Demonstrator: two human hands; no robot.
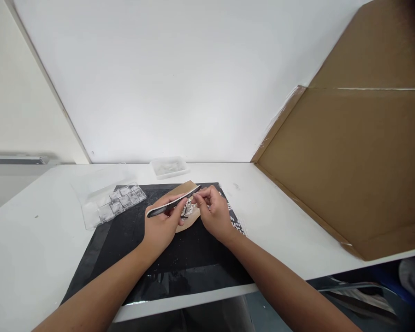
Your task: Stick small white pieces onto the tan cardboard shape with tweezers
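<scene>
The left hand (162, 226) grips a dark nail file (173, 204), held slanted above a tan card (186, 221) on the black mat (124, 240) near the surface's (290, 216) middle. The right hand (213, 213) pinches a small pale piece (192, 198), too small to identify, against the file's upper end

Bare black mat (180, 258) lies open in front of both hands. To the left a clear compartment box (112, 203) blocks the way, a small plastic tray (168, 167) stands behind, and a cardboard sheet (346, 170) walls off the right.
</scene>
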